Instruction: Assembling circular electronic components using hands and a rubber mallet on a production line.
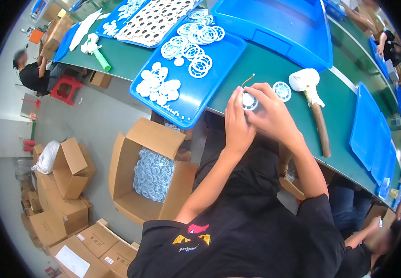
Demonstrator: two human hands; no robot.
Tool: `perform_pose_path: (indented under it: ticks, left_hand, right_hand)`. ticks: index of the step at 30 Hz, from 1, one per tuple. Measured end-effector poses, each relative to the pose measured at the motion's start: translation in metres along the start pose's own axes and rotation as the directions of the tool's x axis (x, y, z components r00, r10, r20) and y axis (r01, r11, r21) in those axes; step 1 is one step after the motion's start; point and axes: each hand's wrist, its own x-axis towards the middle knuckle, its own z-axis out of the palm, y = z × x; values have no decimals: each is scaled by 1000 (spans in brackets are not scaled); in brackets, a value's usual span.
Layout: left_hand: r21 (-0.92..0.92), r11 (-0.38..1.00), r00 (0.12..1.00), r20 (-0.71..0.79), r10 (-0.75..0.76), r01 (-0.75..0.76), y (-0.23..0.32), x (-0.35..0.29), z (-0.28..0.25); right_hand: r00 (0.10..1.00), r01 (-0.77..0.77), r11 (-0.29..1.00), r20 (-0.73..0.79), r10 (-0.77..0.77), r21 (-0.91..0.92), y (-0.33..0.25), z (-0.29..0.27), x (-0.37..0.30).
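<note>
The left hand [238, 121] and right hand [274, 115] are clamped from opposite sides on a round white slotted part [250, 101] at the near edge of the bench [261, 64]; a copper-coloured wire [248, 80] projects at 12 o'clock. From this part, a white slotted disc [282, 91] lies at 2 o'clock, a mallet [320, 127] at 3, and a blue tray [192, 103] at 10.
</note>
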Motion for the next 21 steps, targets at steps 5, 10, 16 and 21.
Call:
perform_pose_path:
  ticks: [5,10,16,21]
  left_hand:
    - [8,999,998,-49,-33,34,-10,-5,3]
    - [-1,999,997,-66,-45,45,-6,-4,4]
    - [16,999,994,-106,-33,35,-11,-5,4]
    - [-37,998,994,-96,-52,49,-2,-3,5]
  right_hand:
    - [998,13,1000,-58,-14,-5,-3,4,-3]
    - [997,0,1000,-80,-2,-29,-1,4,-6]
    - [995,20,1000,-97,-21,-14,2,8,-7]
    - [994,-23,1000,-108,23,2,4,6,-10]
